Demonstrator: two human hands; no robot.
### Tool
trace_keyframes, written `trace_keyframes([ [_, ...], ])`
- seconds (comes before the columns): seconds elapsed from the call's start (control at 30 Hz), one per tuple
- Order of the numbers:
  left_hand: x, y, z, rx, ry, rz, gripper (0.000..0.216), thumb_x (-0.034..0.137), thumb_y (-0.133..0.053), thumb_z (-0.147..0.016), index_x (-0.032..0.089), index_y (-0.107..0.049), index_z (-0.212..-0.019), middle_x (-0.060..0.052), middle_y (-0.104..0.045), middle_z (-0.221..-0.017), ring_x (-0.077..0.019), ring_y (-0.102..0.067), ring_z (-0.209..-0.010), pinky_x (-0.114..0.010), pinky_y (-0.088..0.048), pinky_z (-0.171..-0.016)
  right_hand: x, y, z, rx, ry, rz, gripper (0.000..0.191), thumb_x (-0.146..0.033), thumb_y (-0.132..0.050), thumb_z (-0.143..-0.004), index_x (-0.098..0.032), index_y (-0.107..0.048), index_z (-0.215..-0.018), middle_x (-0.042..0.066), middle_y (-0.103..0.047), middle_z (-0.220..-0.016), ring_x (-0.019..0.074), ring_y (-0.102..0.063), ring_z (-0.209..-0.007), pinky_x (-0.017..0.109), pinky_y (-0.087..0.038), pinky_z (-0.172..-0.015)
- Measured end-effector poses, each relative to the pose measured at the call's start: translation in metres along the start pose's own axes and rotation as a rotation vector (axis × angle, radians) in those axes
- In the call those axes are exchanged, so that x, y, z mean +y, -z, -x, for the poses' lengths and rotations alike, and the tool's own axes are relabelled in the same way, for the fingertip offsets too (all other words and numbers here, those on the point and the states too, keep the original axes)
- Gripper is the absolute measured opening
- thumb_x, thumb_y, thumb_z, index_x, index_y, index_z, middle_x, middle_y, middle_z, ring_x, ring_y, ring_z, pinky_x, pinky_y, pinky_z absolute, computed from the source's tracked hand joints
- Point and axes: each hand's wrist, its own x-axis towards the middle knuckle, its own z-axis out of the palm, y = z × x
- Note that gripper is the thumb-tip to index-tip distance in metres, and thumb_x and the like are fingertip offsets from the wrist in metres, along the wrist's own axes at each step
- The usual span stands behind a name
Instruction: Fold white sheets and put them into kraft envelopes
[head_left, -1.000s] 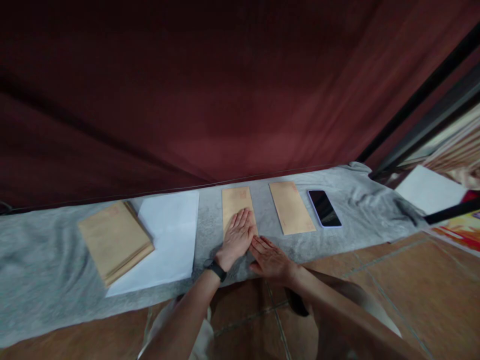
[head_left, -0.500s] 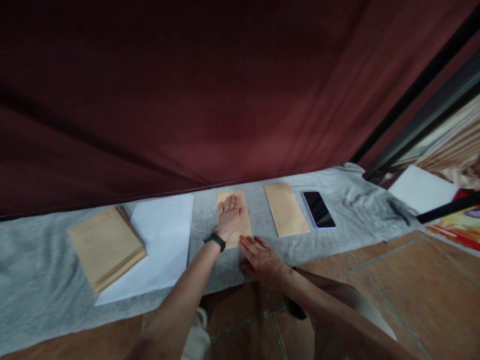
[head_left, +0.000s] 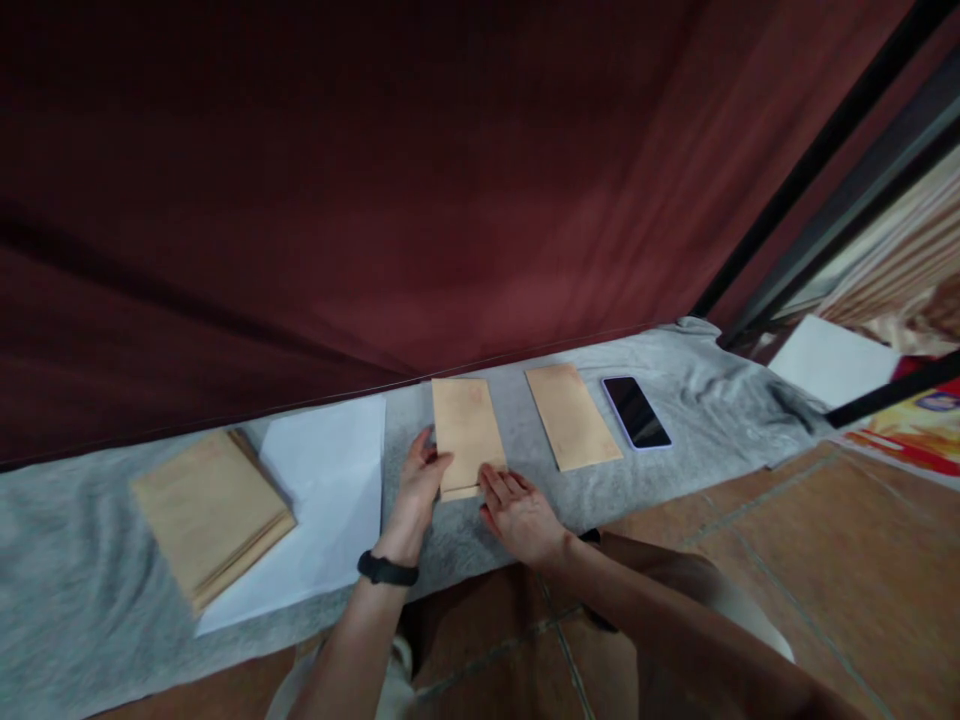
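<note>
A: Writing and labels first.
B: Faint reddish print near the far end of the envelope [head_left: 469,425] being handled; too small to read. The coloured printed sheet [head_left: 919,430], beyond the grey cloth's [head_left: 465,540] right end, is illegible too.
A: Counts?
B: Loose brown envelopes: two. Phones [head_left: 637,412]: one, dark screen, pale purple rim. Piles of brown envelopes [head_left: 206,510]: one; number within not countable. White paper [head_left: 330,480]: one spread, sheet count unclear. Black wristbands [head_left: 387,570]: one, left wrist.
A: Positions?
B: Handled envelope lies flat mid-cloth, reaching close to the far edge. Second envelope [head_left: 574,418] to its right, apart; phone just beside that. White paper to the left, its near corner close to the cloth's near edge; pile overlaps its left side.
A: Hands?
B: Left hand [head_left: 420,480]: thumb on the envelope's left edge, forefinger parted from it. Right hand [head_left: 525,520]: fingers side by side at the near right corner, by a narrow strip. Whether either pinches, cannot tell.
</note>
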Motion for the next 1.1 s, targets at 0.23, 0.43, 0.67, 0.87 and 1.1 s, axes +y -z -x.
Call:
trace_keyframes([
  [0.23,0.038,-0.014,0.023,-0.191,-0.029,0.277,0.054,0.046,-0.07,-0.077,0.017,-0.064,-0.123,-0.011,-0.074,-0.112,-0.0224,-0.072,-0.096,-0.031,-0.057,-0.078,0.019,0.024,-0.014,0.101,-0.2,-0.173,0.046,-0.016,-0.044,-0.098,-0.015,-0.055,-0.142,0.017,-0.061,-0.141,0.0285,-0.066,-0.115,0.039,-0.056,-0.092],
  [0.43,0.031,-0.02,0.036,-0.246,0.074,0.17,0.059,0.055,-0.065,-0.084,0.015,-0.059,-0.127,-0.017,-0.07,-0.121,-0.0239,-0.071,-0.102,-0.038,-0.059,-0.084,0.034,0.033,-0.032,0.406,-0.589,-1.35,0.037,-0.055,-0.061,-0.09,-0.02,-0.07,-0.087,0.004,-0.072,-0.082,0.0194,-0.069,-0.074,0.032,-0.06,-0.069],
  [0.67,0.02,-0.03,0.046,-0.293,0.032,0.19,0.05,0.046,-0.078,-0.071,0.018,-0.067,-0.111,-0.01,-0.075,-0.106,-0.0225,-0.071,-0.089,-0.031,-0.056,-0.07,0.01,0.016,-0.023,0.22,-0.783,-1.937,0.039,-0.049,-0.087,-0.066,-0.017,-0.069,-0.079,0.004,-0.072,-0.078,0.0184,-0.071,-0.075,0.037,-0.061,-0.081],
  [0.87,0.017,-0.017,0.041,-0.253,0.088,0.112,0.046,0.034,-0.079,-0.064,0.017,-0.069,-0.105,-0.006,-0.075,-0.09,-0.0177,-0.068,-0.076,-0.024,-0.049,-0.06,0.011,0.01,-0.012,0.005,-0.796,-2.016,0.038,-0.044,-0.085,-0.069,-0.015,-0.07,-0.088,0.011,-0.077,-0.089,0.0216,-0.074,-0.08,0.038,-0.06,-0.078],
  [1.1,0.013,0.009,0.032,-0.268,0.18,-0.063,0.042,0.026,-0.075,-0.065,0.017,-0.064,-0.105,0.003,-0.066,-0.067,-0.0113,-0.059,-0.051,-0.022,-0.045,-0.05,0.015,0.022,-0.005,-0.454,-0.587,-1.803,0.039,-0.046,-0.074,-0.08,-0.012,-0.076,-0.1,0.014,-0.077,-0.103,0.0195,-0.072,-0.081,0.036,-0.058,-0.081],
])
